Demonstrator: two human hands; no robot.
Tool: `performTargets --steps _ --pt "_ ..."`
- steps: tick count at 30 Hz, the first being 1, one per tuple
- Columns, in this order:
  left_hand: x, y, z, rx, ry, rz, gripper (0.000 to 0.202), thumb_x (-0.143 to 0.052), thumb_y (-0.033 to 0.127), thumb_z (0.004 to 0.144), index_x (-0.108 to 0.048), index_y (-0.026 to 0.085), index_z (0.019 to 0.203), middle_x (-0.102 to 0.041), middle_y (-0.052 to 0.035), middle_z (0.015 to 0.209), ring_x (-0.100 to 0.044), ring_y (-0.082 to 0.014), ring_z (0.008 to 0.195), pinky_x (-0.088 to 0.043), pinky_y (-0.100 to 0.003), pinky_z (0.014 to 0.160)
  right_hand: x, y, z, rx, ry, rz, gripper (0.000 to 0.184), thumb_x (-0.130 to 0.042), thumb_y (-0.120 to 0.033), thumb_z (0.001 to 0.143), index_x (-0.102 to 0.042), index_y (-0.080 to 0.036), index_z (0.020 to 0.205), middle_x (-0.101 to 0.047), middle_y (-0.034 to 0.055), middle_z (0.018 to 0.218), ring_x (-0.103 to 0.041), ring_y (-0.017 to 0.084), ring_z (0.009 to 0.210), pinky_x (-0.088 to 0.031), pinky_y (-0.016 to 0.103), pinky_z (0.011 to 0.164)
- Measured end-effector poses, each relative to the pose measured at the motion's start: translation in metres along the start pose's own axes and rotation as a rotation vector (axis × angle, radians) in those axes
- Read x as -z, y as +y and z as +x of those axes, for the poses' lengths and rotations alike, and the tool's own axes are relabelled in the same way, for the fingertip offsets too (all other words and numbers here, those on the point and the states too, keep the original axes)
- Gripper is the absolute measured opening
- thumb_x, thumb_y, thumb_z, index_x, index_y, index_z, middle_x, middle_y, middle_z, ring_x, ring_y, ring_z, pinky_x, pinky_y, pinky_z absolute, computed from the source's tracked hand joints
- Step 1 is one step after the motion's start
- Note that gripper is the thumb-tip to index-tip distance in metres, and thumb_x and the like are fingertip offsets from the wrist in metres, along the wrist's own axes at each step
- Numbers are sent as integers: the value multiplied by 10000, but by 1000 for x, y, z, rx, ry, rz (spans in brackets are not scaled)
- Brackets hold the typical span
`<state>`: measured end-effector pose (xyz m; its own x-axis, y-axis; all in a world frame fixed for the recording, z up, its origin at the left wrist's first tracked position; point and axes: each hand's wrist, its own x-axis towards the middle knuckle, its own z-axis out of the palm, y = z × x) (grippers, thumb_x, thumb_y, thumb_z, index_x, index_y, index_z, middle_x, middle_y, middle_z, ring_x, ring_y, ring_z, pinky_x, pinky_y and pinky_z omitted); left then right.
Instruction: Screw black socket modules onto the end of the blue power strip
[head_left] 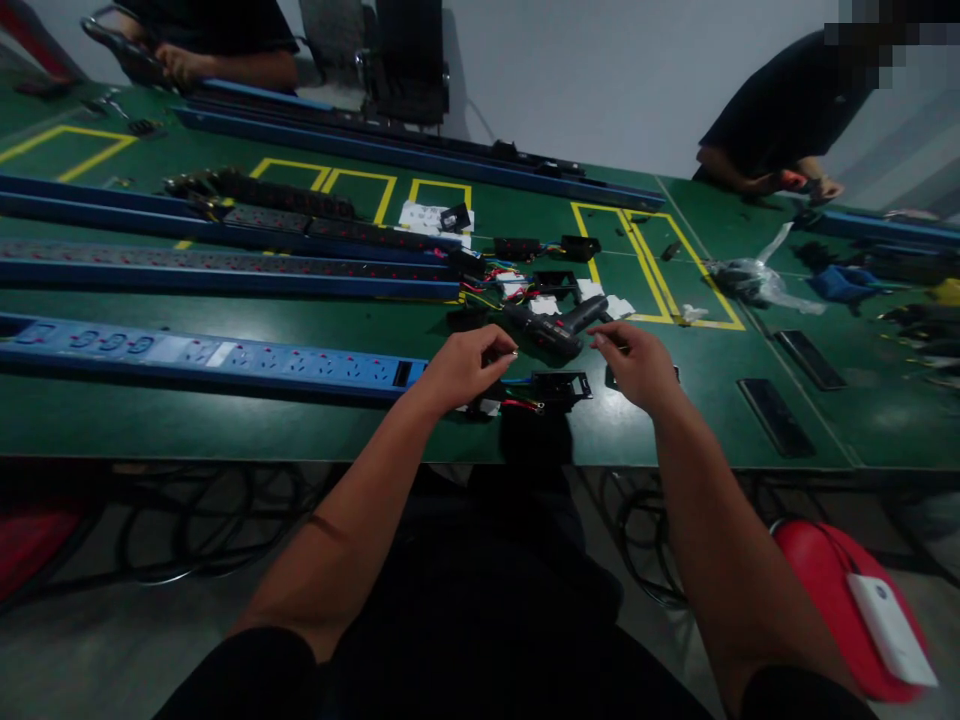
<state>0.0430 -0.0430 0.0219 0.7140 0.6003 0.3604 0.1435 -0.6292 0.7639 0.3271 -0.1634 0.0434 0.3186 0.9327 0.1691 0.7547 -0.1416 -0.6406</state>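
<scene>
My left hand (466, 368) is above the right end of a blue power strip (300, 366), thumb and forefinger pinched together. A tiny bright spot shows at those fingertips, too small to name. My right hand (637, 362) is also closed in a pinch, and what it holds, if anything, cannot be made out. Between the hands a black cordless drill (551, 330) lies on its side. Below it are a black plastic housing (561, 386) and loose wires (525, 405) with a ring terminal. A dark flat object is partly hidden under my right hand.
More strips in blue channels (405, 290) lie to the left, with wired black modules (517, 247) at their ends. Two phones (776, 416) and a plastic bag (757, 280) lie on the right. Across the green table (187, 425), two people handle things. A red stool (825, 570) stands below.
</scene>
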Motion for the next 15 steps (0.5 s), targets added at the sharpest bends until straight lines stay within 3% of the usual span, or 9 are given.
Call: performTargets --steps 2,4,8,11,15 --pt "-2 -1 0 18 -41 7 92 -664 250 949 -701 212 1024 -757 -28 961 -681 -162 853 -532 -317 798 0 24 18 117 -11 -202 375 -534 -245 981 -741 -244 1294 -713 114 1277 -636 315 1188 -495 523 1077" --pt "-6 -2 2 27 -92 23 103 -666 244 933 -702 211 1024 -761 -32 973 -688 -167 871 -538 -319 812 -5 47 41 238 -111 -390 543 -549 -114 885 -708 -233 1390 -637 121 1444 -542 361 1348 -406 583 1186" --pt "-12 -5 1 39 -164 87 238 -643 252 957 -719 221 1180 -778 -53 1100 -707 -191 962 -547 -360 893 -16 75 86 423 -371 -530 878 -612 -22 736 -554 -241 1585 -498 92 1637 -412 392 1487 -336 609 1241" --pt "-11 -12 -3 67 -171 133 195 -647 289 975 -744 230 1134 -777 -63 1157 -697 -220 1060 -532 -408 984 -20 79 106 549 -454 -542 904 -635 -30 736 -506 -212 1612 -523 112 1610 -418 366 1488 -306 563 1267" --pt "-8 -21 -7 75 -124 123 150 -672 315 978 -762 240 1071 -772 -62 1081 -696 -218 1037 -537 -404 970 -24 78 118 566 -479 -583 864 -636 -107 809 -451 -248 1641 -578 128 1488 -559 318 1283 -415 483 1157"
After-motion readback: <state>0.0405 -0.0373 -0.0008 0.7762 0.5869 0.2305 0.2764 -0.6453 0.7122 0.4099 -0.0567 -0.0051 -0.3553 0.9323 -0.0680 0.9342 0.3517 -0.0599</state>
